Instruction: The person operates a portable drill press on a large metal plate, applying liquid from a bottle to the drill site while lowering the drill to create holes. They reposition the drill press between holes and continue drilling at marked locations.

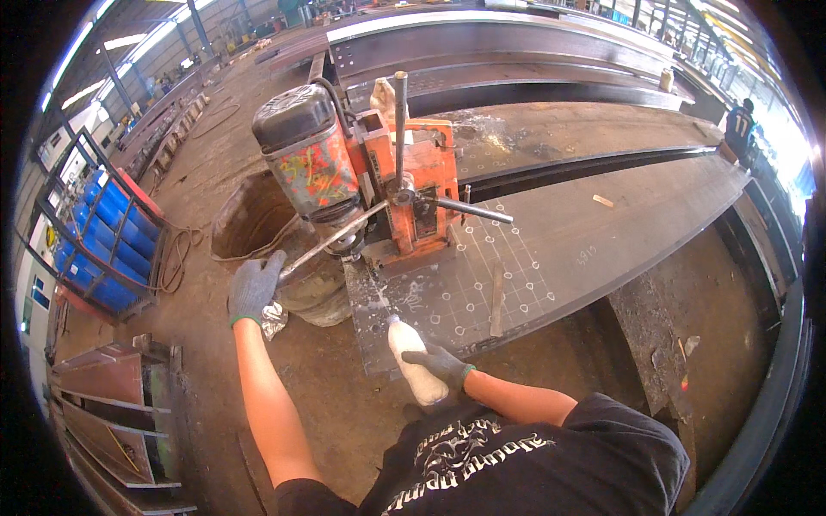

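An orange magnetic drill press (pixel 419 181) with a grey and black motor (pixel 310 155) stands on a dark steel plate (pixel 594 228). My left hand (pixel 255 288), in a grey glove, is wrapped round the end of one long feed handle (pixel 331 241) of the drill. My right hand (pixel 440 365), also gloved, grips a plastic bottle (pixel 416 357) of whitish liquid, tilted with its neck toward the drill. Under the motor the chuck (pixel 348 245) sits over the plate's near left end; the bit's tip is too small to make out. Chalk lines and circles mark the plate.
A flat metal strip (pixel 497 299) lies on the plate. Beside the drill stands a rusty open drum (pixel 254 215). Blue gas cylinders (pixel 107 232) fill a rack at left, steel pieces (pixel 112 404) lie below it. Long beams (pixel 508 56) lie behind; another person (pixel 738 129) is far right.
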{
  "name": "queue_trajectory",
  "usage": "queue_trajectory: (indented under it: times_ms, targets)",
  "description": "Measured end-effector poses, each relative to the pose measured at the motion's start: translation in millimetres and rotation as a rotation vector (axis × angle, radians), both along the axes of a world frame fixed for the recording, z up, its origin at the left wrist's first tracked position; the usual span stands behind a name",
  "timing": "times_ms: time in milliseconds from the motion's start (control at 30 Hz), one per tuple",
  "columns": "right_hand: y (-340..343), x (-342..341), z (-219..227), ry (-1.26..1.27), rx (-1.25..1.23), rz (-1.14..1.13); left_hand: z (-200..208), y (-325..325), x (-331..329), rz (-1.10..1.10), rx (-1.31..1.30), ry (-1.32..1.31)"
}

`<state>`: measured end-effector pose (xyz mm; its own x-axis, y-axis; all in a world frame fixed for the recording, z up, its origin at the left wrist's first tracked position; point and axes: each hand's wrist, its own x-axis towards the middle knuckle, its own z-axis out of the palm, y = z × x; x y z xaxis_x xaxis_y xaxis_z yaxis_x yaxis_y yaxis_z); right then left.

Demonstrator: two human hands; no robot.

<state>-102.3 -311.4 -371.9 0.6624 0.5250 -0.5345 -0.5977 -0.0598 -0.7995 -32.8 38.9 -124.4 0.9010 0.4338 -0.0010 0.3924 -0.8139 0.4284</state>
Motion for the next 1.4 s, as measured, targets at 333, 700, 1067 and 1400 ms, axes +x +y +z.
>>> queue_trajectory:
  times_ms: [333,700,1067,1400]
  targets:
    - [4.9,-1.6,0.7,-0.021,0.014,-0.024,9.2,-9.6,-5.9,0.036,-0.041,0.041]
    - [-6.9,-4.0,25.3,-0.065,0.116,-0.092,-7.4,-8.0,-11.4,0.011,-0.065,-0.018]
    - [-140.1,14.8,0.7,-0.412,0.029,-0.753,216.0,-223.7,120.9,-0.508,0.210,-1.281]
    - [-344.8,155.7,5.8,-0.857,-0.710,-1.206,23.5,-482.9,186.9,-0.867,0.060,-1.339]
